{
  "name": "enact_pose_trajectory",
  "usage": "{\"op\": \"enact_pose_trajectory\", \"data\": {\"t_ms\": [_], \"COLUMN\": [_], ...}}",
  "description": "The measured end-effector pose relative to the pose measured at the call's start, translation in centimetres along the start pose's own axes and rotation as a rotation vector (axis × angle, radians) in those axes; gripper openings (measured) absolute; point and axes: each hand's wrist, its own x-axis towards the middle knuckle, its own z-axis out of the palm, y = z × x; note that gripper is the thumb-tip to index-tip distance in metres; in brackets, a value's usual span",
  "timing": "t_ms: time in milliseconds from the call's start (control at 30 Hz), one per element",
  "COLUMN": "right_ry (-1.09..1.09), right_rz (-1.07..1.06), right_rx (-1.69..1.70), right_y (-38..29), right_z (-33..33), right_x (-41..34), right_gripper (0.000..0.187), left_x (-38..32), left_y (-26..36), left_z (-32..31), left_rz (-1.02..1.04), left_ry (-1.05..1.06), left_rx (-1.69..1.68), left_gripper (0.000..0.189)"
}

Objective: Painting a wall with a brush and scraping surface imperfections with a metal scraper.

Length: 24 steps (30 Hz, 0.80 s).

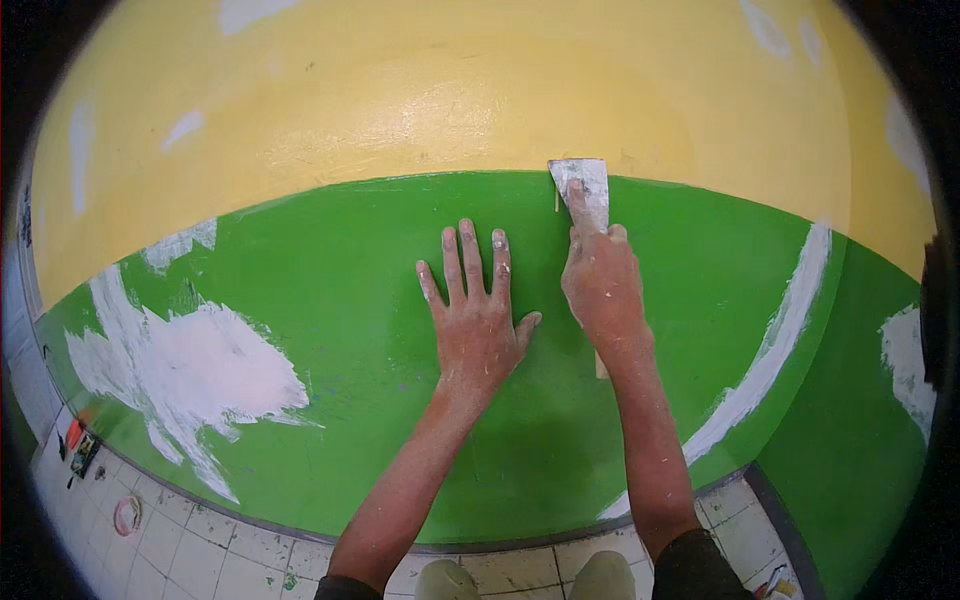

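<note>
My left hand [480,322] lies flat on the green lower part of the wall [360,300], its fingers spread and dusted with white. To its right, my right hand [604,285] grips a putty knife [592,184] with a whitish metal blade, one finger stretched along the blade. The blade's edge lies just over the border between the green paint and the yellow upper wall [420,97]. The knife's light handle end shows below the wrist. White filler patches [217,364] cover the green at the left, and a long white filler streak [780,352] curves down at the right.
A wall corner stands at the right, with another filler patch [907,360] beyond it. Along the wall's foot runs a grey skirting [480,546] above a tiled floor [255,559] with green specks. A pinkish ring-shaped thing [127,515] and several small items lie at the lower left.
</note>
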Motion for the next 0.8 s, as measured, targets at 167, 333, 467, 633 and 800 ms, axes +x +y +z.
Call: {"op": "enact_pose_trajectory", "data": {"t_ms": [167,333,467,633,800], "right_ry": [-0.053,-0.089,-0.041,-0.099,-0.055], "right_rz": [-0.014,0.05,0.015,0.049,0.009], "right_rx": [-0.04,-0.053,-0.033,-0.02,-0.043], "right_y": [-0.28,-0.13,0.1,0.16,0.31], "right_z": [-0.23,-0.11,-0.11,-0.55,-0.54], "right_x": [-0.26,0.09,0.03,0.03,0.67], "right_gripper": [0.06,0.06,0.061,0.058,0.06], "left_x": [-0.21,-0.35,-0.19,-0.25,-0.1], "left_y": [-0.03,0.06,0.01,0.07,0.11], "left_z": [0.15,0.07,0.05,0.06,0.07], "left_rz": [-0.001,-0.004,-0.004,-0.003,-0.006], "left_ry": [-0.005,-0.026,-0.021,-0.01,-0.01], "left_rx": [-0.01,0.012,0.001,0.007,0.013], "left_gripper": [0.102,0.105,0.105,0.105,0.105]}}
